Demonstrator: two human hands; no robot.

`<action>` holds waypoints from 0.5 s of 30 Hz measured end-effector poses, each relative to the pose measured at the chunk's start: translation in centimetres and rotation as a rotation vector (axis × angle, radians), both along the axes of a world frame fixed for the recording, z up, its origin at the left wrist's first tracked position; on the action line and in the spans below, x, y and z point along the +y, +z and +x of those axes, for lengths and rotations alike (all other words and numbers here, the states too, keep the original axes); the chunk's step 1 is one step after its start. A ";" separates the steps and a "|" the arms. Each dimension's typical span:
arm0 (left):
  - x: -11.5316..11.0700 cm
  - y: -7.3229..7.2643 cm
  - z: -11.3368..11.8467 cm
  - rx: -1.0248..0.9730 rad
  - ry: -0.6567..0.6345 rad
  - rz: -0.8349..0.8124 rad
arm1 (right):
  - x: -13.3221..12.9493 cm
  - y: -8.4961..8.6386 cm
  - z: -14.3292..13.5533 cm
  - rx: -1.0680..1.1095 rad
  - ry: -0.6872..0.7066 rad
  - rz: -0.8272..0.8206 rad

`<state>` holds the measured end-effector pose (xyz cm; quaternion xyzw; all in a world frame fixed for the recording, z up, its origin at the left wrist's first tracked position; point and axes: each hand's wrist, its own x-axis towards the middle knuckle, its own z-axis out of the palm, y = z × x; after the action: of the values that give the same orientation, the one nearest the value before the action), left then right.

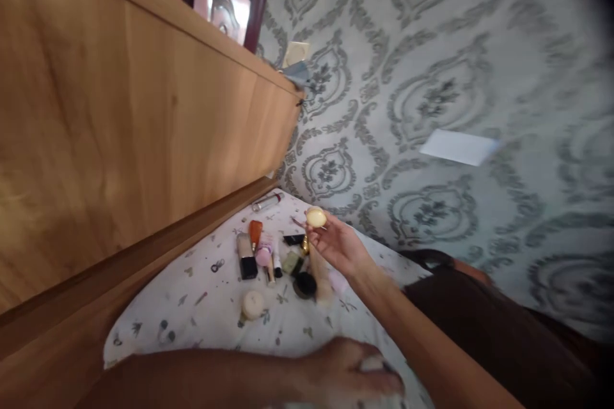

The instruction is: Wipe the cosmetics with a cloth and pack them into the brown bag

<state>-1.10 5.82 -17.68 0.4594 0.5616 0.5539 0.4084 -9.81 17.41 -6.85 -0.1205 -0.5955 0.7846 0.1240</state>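
Note:
My right hand (339, 246) reaches in over the cloth, its fingers closed on a small round cream-yellow piece (316, 217), perhaps a lid or a compact. A thin dark stick (297, 222) shows beside it; I cannot tell whether the hand holds it too. Across the bottom stretches my left hand (355, 367), blurred, fingers curled, with something whitish (371, 364) at them. Under the right hand lie cosmetics: a foundation bottle (246, 257) with a black cap, an orange item (255, 231), a pink-capped bottle (263, 252) and a round black item (304, 285).
The white patterned cloth (187, 307) carries a round cream item (252, 305) and a clear tube (267, 202) farther off. A wooden panel (144, 115) rises on the left. Behind stands the patterned wall (364, 89), with a white rectangle (459, 146) on it.

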 end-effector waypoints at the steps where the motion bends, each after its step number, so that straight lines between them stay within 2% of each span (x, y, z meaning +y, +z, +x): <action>1: -0.1 0.2 0.0 -0.095 0.037 -0.053 | 0.2 0.3 2.1 0.017 -0.013 -0.041; 3: -0.3 0.7 0.0 -0.270 0.150 -0.110 | 0.7 0.3 6.2 0.054 -0.056 -0.119; 5: -0.4 1.2 0.0 -0.434 0.248 -0.069 | 1.1 -0.2 10.1 0.099 -0.113 -0.209; 9: -0.1 2.1 0.0 -0.748 0.286 0.080 | 1.3 -2.6 16.9 0.140 -0.249 -0.285; 13: 0.0 2.7 -0.1 -0.801 0.310 0.123 | 0.3 -5.7 20.8 0.128 -0.373 -0.199; 15: -0.4 2.7 -0.2 -0.665 0.362 0.194 | -0.3 -7.2 21.6 0.114 -0.403 -0.149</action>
<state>-1.26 5.43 -14.93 0.1846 0.4155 0.7861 0.4186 11.76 17.11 -14.00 -0.2014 -0.4918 0.7912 0.3026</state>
